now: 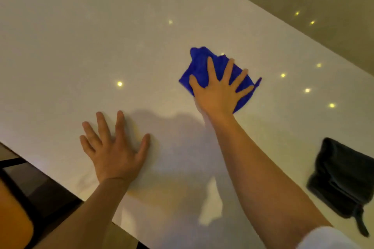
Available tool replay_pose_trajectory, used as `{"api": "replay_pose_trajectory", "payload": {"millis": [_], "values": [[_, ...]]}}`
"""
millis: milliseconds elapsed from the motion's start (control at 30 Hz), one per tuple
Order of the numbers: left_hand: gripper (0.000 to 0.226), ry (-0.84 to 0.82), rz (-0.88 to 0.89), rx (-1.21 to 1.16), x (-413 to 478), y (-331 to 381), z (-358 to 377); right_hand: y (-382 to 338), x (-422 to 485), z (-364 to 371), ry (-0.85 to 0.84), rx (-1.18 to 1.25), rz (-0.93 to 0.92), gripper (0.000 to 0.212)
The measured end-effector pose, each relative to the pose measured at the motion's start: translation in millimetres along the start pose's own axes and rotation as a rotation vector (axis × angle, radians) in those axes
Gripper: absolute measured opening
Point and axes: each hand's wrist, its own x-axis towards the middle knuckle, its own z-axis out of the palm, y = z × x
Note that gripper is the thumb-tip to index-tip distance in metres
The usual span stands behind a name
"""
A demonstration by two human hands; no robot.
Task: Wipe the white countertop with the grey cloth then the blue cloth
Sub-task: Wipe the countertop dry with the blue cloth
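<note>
The white countertop (81, 46) fills most of the view, slanting from lower left to upper right. A crumpled blue cloth (199, 66) lies on it right of centre, and my right hand (218, 91) presses flat on top of it with fingers spread. My left hand (115, 147) rests palm down on the bare counter near the front edge, fingers apart, holding nothing. The dark grey cloth (342, 178) lies folded at the right edge of the counter, apart from both hands.
The counter's front edge runs diagonally at the lower left, with a dark chair frame (20, 188) and an orange seat (14, 226) below it. The far edge runs along the upper right, with floor (303, 6) beyond. Ceiling lights reflect as bright dots on the surface.
</note>
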Motion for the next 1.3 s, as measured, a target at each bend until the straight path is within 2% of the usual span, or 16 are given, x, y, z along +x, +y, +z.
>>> {"api": "replay_pose_trajectory", "payload": {"millis": [67,133,233,333,367,433,500,567,633,700,767,900,1067,1133,1233,1300], "values": [[0.089,0.023,0.002,-0.006,-2,-2,2,-49,10,11,-0.01,-0.001,-0.098,0.081],[0.089,0.05,0.002,-0.014,-1,-2,3,-70,-21,22,-0.013,-0.047,-0.321,0.077],[0.089,0.064,0.012,-0.007,-2,-3,3,-21,-92,30,0.028,-0.074,-0.591,0.066],[0.089,0.076,0.036,-0.021,-3,-5,3,58,-103,16,0.014,-0.122,-0.7,0.067],[0.089,0.081,0.038,-0.027,-1,-3,4,74,-84,8,-0.005,-0.145,-0.678,0.07],[0.088,0.086,0.037,-0.034,-1,-3,3,78,-36,-4,-0.032,-0.167,-0.481,0.076],[0.088,0.096,0.026,-0.027,-2,-3,4,47,13,-11,-0.034,-0.085,-0.206,0.08],[0.088,0.102,0.041,-0.011,-3,-5,7,5,39,-8,-0.028,-0.003,-0.046,0.083],[0.086,0.111,0.053,-0.017,1,-8,10,-29,27,3,-0.019,0.004,-0.087,0.083],[0.081,0.124,0.047,-0.038,4,-13,14,-43,-26,21,-0.008,-0.044,-0.258,0.082],[0.075,0.162,0.04,-0.07,2,-15,16,-34,-99,38,0.015,-0.052,-0.407,0.08],[0.075,0.15,0.038,-0.083,-3,-11,9,24,-206,49,-0.009,-0.055,-0.453,0.077],[0.09,-0.009,0.01,-0.137,-48,18,-6,94,-270,35,-0.169,-0.039,-0.307,0.08],[0.086,-0.08,0.119,-0.082,-90,37,0,114,-286,29,-0.244,-0.013,-0.254,0.081],[0.078,-0.206,0.378,-0.047,-166,73,2,147,-308,0,-0.273,0.074,-0.158,0.087],[0.06,-0.286,0.36,-0.094,-186,75,20,160,-310,-1,-0.307,0.157,-0.047,0.095]]}}
